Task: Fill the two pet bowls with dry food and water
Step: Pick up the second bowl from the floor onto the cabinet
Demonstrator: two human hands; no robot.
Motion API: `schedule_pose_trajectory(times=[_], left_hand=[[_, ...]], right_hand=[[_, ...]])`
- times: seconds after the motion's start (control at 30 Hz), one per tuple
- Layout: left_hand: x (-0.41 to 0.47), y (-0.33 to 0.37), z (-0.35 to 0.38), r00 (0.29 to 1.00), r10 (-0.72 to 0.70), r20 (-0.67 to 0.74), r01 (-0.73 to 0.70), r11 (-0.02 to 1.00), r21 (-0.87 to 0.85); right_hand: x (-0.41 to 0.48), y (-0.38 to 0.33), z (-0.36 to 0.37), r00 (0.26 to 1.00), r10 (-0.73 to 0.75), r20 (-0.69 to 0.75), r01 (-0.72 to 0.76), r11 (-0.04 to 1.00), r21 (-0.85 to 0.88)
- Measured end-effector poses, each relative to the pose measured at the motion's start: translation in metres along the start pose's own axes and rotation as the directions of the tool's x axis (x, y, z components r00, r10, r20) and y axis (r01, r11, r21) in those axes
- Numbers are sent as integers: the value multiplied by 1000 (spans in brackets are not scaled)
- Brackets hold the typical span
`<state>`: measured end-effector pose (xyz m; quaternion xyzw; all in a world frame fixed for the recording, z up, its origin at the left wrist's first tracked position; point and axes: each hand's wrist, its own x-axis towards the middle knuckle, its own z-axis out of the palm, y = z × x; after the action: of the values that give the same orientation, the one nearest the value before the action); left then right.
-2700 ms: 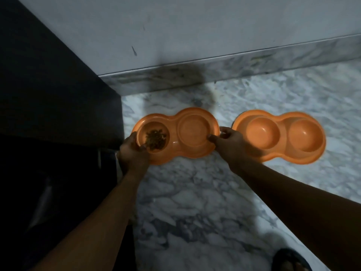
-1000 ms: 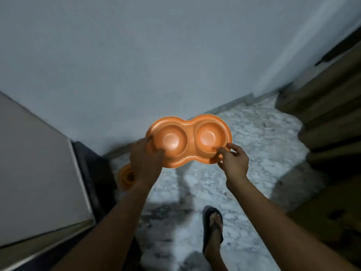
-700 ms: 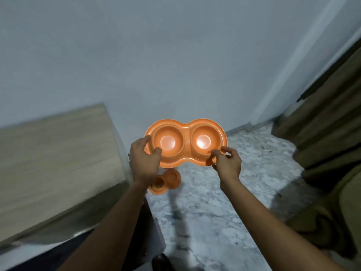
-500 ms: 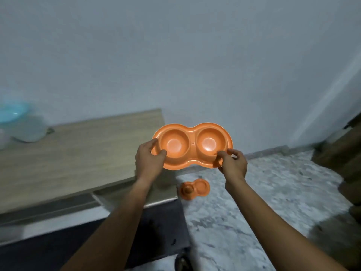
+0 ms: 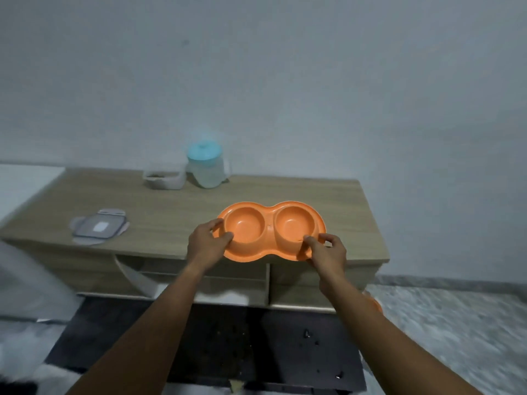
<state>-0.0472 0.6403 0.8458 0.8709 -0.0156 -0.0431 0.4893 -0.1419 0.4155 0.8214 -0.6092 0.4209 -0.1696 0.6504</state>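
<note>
- While held over the desk (image 5: 171,212), orange double bowl (image 5: 271,230): empty.
- Left hand (image 5: 206,246), right hand (image 5: 328,253): each gripping a rim end.
- Risk: rim grip may slip, bowl drops.

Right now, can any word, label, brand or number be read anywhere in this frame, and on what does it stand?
None can be read.
The grey lid has a white patch, perhaps a label: too blurred to read.
The orange double bowl, the jug and the clear container show no print.

Floor-level orange object (image 5: 376,304) mostly hidden behind the right forearm (image 5: 368,323)
</note>
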Motion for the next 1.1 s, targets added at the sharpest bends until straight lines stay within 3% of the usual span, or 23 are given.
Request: schedule_pose_trajectory(times=[0.2, 0.4, 0.93, 1.03, 1.1], left_hand=[[107, -83, -101, 998, -51, 29, 49, 995, 83], [183, -132, -146, 990, -109, 85, 98, 987, 131], [242, -175, -162, 981, -140, 133, 105, 965, 240], [244, -182, -172, 976, -101, 192, 48, 964, 261], [252, -183, -182, 966, -4, 258, -71, 957, 281]], right_hand=[[-14, 10, 163, 999, 30, 14, -29, 998, -57], [-11, 23, 258, 994, 106, 0, -105, 985, -134], [26, 39, 316, 985, 126, 118, -72, 922, -381], [19, 32, 316, 992, 103, 77, -60, 898, -437], [16, 20, 328, 1000, 18, 16, -8, 868, -496]])
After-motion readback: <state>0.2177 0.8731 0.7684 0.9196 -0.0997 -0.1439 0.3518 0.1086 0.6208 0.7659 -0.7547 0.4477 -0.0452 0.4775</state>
